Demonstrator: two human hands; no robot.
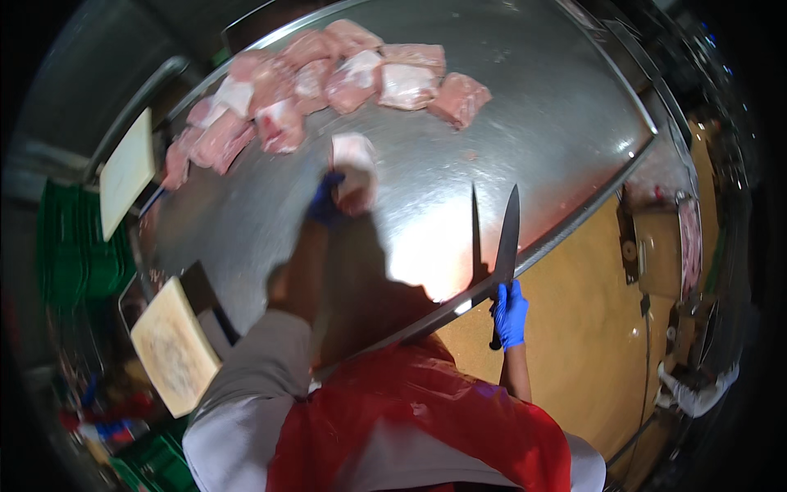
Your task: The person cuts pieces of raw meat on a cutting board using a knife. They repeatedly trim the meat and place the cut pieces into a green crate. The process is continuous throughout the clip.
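A gloved left hand [326, 198] touches a meat piece [356, 168] midway across a steel table [541, 98]; whether it grips cannot be told. Other pieces [313, 82] cluster toward the far edge. The gloved right hand [510, 316] wraps around a knife [508, 234] at the near edge.

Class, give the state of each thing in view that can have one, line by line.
Lone meat chunk: raw, apart from the rest
Other meat chunks: raw, bunched together
Left hand: gloved, touching the lone meat chunk
Knife: unsheathed, blade pointing forward
Right hand: gloved, closed around the knife's handle
Metal table: shiny
Nearer cutting board: stained
Green crates: stacked
Red apron: worn
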